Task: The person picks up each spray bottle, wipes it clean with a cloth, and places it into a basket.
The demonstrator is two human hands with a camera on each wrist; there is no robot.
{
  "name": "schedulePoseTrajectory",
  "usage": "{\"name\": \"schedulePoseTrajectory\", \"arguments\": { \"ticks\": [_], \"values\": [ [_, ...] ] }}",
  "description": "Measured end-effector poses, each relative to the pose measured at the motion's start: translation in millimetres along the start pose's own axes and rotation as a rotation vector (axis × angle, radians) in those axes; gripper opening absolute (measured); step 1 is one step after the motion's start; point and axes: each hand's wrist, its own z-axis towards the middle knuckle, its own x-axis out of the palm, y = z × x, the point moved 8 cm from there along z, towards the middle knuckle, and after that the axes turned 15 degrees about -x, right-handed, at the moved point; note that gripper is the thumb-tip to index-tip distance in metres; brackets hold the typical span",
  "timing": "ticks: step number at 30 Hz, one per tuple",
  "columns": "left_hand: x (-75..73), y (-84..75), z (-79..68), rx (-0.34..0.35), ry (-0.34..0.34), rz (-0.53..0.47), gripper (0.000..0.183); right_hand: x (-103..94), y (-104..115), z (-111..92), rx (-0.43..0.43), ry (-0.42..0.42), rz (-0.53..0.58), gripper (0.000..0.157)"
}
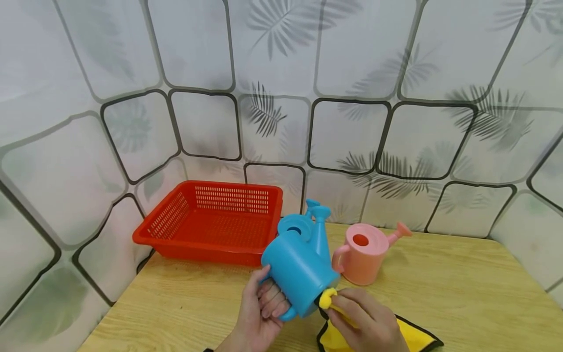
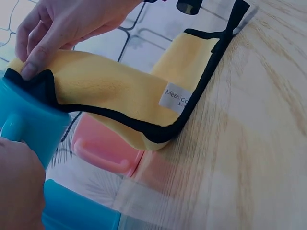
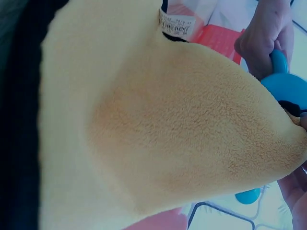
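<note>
My left hand (image 1: 259, 310) grips the handle of a blue watering can (image 1: 299, 274), which is tilted off the table with its base toward the right. In my right hand (image 1: 367, 318) a yellow cloth (image 2: 105, 81) with black edging is pinched, and its bunched end touches the can's base. The rest of the cloth hangs down below the right hand and shows large in the right wrist view. Behind the held can stands a second blue watering can (image 1: 293, 224), partly hidden. A pink watering can (image 1: 362, 254) stands on the table to the right of it.
A red plastic basket (image 1: 211, 252) with slotted sides sits at the back left of the wooden table (image 1: 193, 298). Behind the table hangs a pale curtain (image 1: 352, 58) with a dark grid and leaf pattern.
</note>
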Motion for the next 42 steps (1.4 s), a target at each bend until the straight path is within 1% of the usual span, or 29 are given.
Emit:
{"name": "schedulePoseTrajectory", "arguments": {
  "ticks": [8,10,17,20,25,31,36,42],
  "values": [
    [1.3,-1.0,-2.6,-0.006,0.058,0.018,0.049,-8.1,-14,-10,0.048,-0.002,-0.078,0.046],
    [1.2,-0.5,-3.6,-0.011,0.063,0.019,0.049,-10.5,-16,-13,0.062,-0.009,-0.079,0.045],
    [0.7,1.0,-6.0,-0.027,0.086,0.02,0.049,-16.0,-23,-19,0.15,0.022,-0.103,0.049],
    [1.4,1.1,-6.4,-0.024,0.101,0.022,0.049,-17.0,-24,-20,0.168,0.03,-0.106,0.048],
    [0.9,1.8,-6.4,-0.028,0.099,0.01,0.049,-16.7,-24,-21,0.161,0.028,-0.106,0.048],
    [1.5,1.0,-7.0,-0.016,0.111,0.01,0.049,-14.9,-24,-21,0.142,0.024,-0.111,0.049],
    [0.4,1.3,-6.5,-0.014,0.101,0.008,0.049,-13.4,-24,-23,0.15,0.027,-0.103,0.049],
    [0.8,2.1,-6.3,-0.019,0.112,-0.004,0.048,-12.6,-23,-24,0.164,0.017,-0.068,0.044]
  ]
}}
